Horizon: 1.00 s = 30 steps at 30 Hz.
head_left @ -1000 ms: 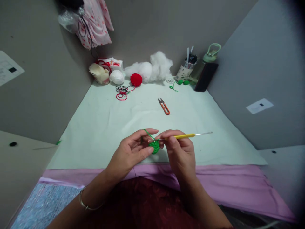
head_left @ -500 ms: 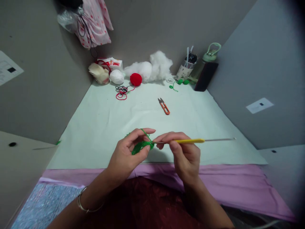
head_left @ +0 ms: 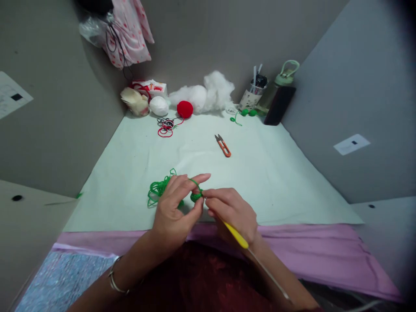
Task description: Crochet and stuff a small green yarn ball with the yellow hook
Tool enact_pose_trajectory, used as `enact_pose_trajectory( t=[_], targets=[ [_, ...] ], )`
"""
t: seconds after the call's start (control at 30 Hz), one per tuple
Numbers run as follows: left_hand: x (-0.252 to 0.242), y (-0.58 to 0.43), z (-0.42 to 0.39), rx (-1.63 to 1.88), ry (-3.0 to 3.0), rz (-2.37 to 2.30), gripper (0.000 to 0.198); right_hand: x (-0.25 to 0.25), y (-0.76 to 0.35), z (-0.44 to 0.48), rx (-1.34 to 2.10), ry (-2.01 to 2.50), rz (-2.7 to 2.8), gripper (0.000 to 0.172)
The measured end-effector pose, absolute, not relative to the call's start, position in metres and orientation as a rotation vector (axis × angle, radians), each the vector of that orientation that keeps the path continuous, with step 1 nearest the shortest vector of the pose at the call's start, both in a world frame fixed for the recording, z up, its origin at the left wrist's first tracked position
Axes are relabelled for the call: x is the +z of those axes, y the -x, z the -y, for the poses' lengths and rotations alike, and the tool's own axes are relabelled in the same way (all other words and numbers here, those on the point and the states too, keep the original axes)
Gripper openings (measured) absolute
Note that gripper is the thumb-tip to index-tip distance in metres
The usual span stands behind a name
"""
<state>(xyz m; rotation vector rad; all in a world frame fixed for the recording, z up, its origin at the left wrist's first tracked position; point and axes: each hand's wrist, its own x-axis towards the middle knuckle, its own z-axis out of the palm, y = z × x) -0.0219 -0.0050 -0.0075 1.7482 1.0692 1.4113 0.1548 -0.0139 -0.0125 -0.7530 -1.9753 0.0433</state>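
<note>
My left hand (head_left: 177, 212) pinches a small green crochet piece (head_left: 196, 197) between thumb and fingers, and a strand of green yarn runs over its raised index finger. Loose loops of green yarn (head_left: 157, 189) lie on the cloth just left of that hand. My right hand (head_left: 232, 212) is closed round a crochet hook with a yellow handle (head_left: 238, 236). The hook's near end reaches the edge of the green piece; its tip is hidden by my fingers. Its thin metal back end slants down over my right forearm.
Orange thread snips (head_left: 222, 146) lie mid-table on the pale cloth (head_left: 279, 173). Along the back wall are a red yarn ball (head_left: 185, 109), a white yarn ball (head_left: 159, 105), white stuffing (head_left: 217, 91), small green pieces (head_left: 248, 112), a pen cup (head_left: 251, 95), a bottle (head_left: 282, 80) and a dark phone-like slab (head_left: 280, 106).
My right hand has turned, swinging the hook's back end from pointing right to pointing down towards me. My left hand has shifted slightly, and more loose green yarn shows beside it.
</note>
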Motion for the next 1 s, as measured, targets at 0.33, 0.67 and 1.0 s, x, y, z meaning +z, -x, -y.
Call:
enact_pose_trajectory(
  t=[0.33, 0.67, 1.0],
  targets=[
    [-0.006, 0.02, 0.002, 0.963, -0.607, -0.65, 0.056, -0.027, -0.153, 0.014, 0.064, 0.792, 1.77, 0.034],
    [-0.01, 0.022, -0.001, 1.036, -0.82, -0.637, 0.041, -0.014, -0.149, 0.008, 0.821, 0.744, 1.356, 0.016],
    [-0.008, 0.015, -0.003, 1.012, -0.605, -0.625, 0.045, -0.021, -0.148, 0.019, 0.194, 0.873, 1.753, 0.037]
  ],
)
